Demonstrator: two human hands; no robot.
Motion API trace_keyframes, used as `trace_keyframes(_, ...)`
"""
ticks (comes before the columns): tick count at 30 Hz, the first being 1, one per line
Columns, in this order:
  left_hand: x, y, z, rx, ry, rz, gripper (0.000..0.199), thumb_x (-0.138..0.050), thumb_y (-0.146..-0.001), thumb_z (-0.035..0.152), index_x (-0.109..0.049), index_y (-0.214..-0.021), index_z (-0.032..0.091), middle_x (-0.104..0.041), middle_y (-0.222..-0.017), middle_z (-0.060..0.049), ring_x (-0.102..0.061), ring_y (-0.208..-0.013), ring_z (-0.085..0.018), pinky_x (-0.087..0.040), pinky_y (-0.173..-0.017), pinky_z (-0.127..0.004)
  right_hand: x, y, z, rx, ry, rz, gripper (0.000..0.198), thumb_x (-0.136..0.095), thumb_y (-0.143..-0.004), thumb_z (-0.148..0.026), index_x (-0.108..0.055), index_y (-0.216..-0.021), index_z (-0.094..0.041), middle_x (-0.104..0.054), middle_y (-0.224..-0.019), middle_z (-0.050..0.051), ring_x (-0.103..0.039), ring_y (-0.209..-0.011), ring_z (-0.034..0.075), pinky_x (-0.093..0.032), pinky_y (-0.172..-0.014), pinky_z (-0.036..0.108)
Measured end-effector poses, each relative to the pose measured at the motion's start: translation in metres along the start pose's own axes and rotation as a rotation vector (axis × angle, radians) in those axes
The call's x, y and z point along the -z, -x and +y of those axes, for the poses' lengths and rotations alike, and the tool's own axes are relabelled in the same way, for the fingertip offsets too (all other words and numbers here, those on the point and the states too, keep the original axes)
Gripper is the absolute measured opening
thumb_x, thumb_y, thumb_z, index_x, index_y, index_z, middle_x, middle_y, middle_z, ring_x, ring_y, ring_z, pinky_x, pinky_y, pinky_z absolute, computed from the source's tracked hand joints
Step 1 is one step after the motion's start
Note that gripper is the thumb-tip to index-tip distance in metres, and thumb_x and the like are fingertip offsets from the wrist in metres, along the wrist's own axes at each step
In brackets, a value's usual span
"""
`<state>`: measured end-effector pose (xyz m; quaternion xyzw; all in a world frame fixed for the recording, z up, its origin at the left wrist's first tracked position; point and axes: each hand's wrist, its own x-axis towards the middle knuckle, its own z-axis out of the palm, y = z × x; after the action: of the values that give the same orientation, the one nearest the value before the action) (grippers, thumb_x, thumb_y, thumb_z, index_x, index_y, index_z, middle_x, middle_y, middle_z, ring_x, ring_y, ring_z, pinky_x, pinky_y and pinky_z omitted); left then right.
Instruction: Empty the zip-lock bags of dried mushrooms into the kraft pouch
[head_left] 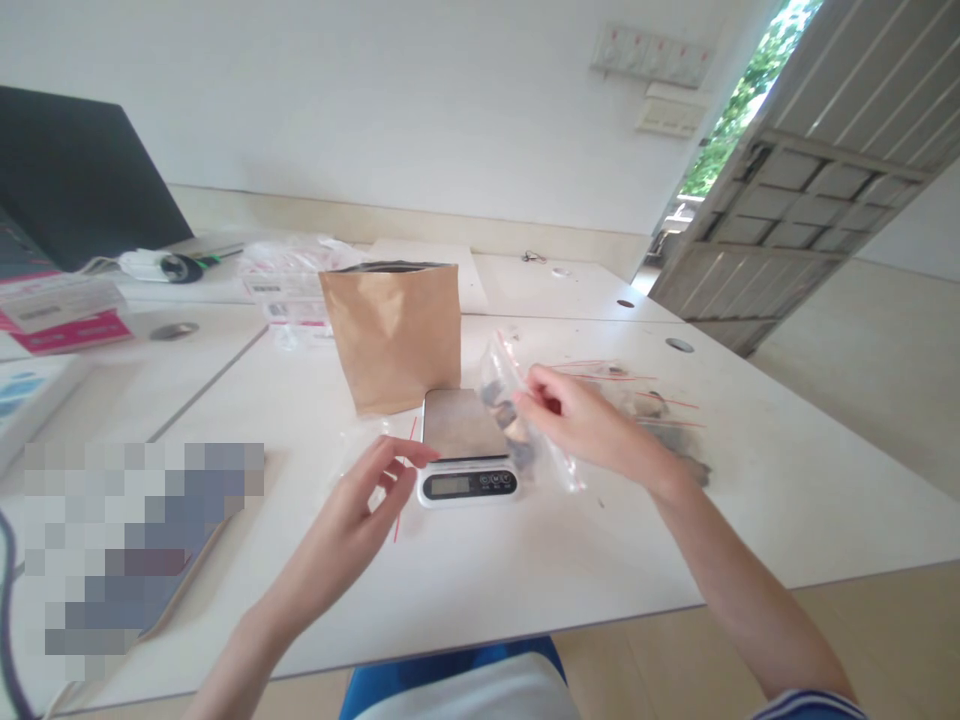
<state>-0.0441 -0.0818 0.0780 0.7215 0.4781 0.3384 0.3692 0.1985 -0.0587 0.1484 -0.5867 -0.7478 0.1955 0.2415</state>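
My right hand (559,405) pinches a clear zip-lock bag (517,425) by its upper part. Dark and tan pieces show inside the bag, which hangs tilted over the right side of a small digital scale (461,425). At the scale's left edge is my left hand (382,480), its fingers bent and apart with nothing in them. The fingertips reach the edge of the metal plate; whether they touch it I cannot tell. Partly under this hand lies a flat clear bag (360,440) with a red seal line. A brown paper bag (397,335) stands upright, open at the top, behind the scale.
Several filled zip-lock bags (656,405) lie right of my right hand. Clear-wrapped boxes (289,290) stand behind the paper bag. A monitor (90,175), a white device (157,265) and a pink box (75,325) are at the left. A blurred-out object (150,550) lies near the front left.
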Motion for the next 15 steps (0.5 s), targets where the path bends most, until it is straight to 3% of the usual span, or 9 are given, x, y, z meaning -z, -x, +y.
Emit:
trace_keyframes(3, -0.016, 0.006, 0.025, 0.041, 0.37, 0.0, 0.028, -0.041, -0.092, 0.045, -0.056, -0.091, 0.021, -0.054, -0.076, 0.0, -0.05, -0.067, -0.013, -0.044, -0.064, -0.024, -0.026, -0.004, -0.027, 0.098, -0.204, -0.255, 0.03, -0.042, -0.091, -0.04, -0.04, -0.069, -0.02, -0.042, -0.058, -0.005, -0.04, -0.052, 0.009, -0.029, -0.049, 0.022)
trace_keyframes(6, -0.025, 0.006, 0.022, 0.054, 0.565, 0.092, 0.029, -0.042, -0.092, 0.046, -0.053, -0.084, 0.021, -0.05, -0.073, 0.001, -0.049, -0.068, -0.013, -0.044, -0.069, -0.025, -0.049, -0.007, -0.042, 0.205, -0.461, -0.453, 0.031, -0.034, -0.095, -0.042, -0.043, -0.077, -0.02, -0.051, -0.064, -0.003, -0.049, -0.059, 0.01, -0.038, -0.057, 0.023)
trace_keyframes(10, -0.026, 0.001, 0.005, 0.039, 0.695, 0.189, 0.032, -0.045, -0.09, 0.05, -0.049, -0.075, 0.021, -0.048, -0.075, 0.002, -0.049, -0.071, -0.013, -0.045, -0.071, -0.025, -0.062, -0.014, -0.046, 0.365, -0.486, -0.443, 0.039, -0.023, -0.098, -0.043, -0.042, -0.072, -0.021, -0.048, -0.067, -0.001, -0.049, -0.067, 0.012, -0.04, -0.07, 0.028)
trace_keyframes(15, -0.022, -0.003, 0.004, 0.101, 0.658, 0.333, 0.031, -0.048, -0.086, 0.053, -0.055, -0.089, 0.023, -0.052, -0.079, 0.001, -0.051, -0.074, -0.015, -0.046, -0.071, -0.024, -0.063, -0.02, -0.052, 0.392, -0.427, -0.441, 0.027, -0.037, -0.095, -0.037, -0.038, -0.073, -0.022, -0.049, -0.067, -0.003, -0.048, -0.062, 0.012, -0.037, -0.061, 0.026)
